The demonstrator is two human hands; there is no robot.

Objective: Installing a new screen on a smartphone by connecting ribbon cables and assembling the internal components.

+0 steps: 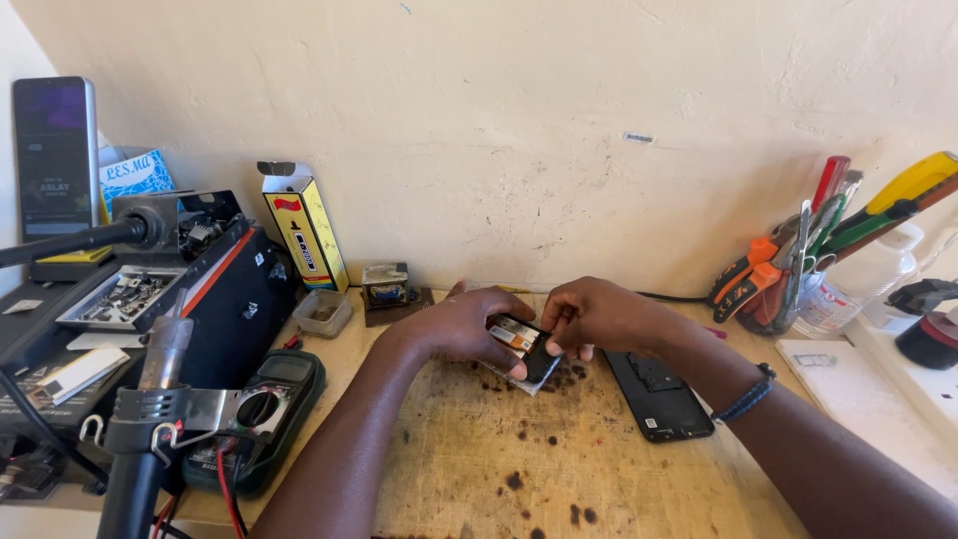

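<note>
Soft, even daylight fills the scene, bright on the cream wall [559, 120] and on the white surface [878, 399] at the right edge, so the light seems to come from the right. Shadows are faint and short under the 2 forearms on the wooden bench [559, 469]. Focus is sharp at the centre, while the wide lens bends the edges and the hot-air nozzle [165, 349] at lower left looks soft.

A multimeter [267, 414] lies left of the opened phone [523, 349] on the workbench [479, 469], a back cover [659, 396] right, a tool jar [788, 289] behind
</note>
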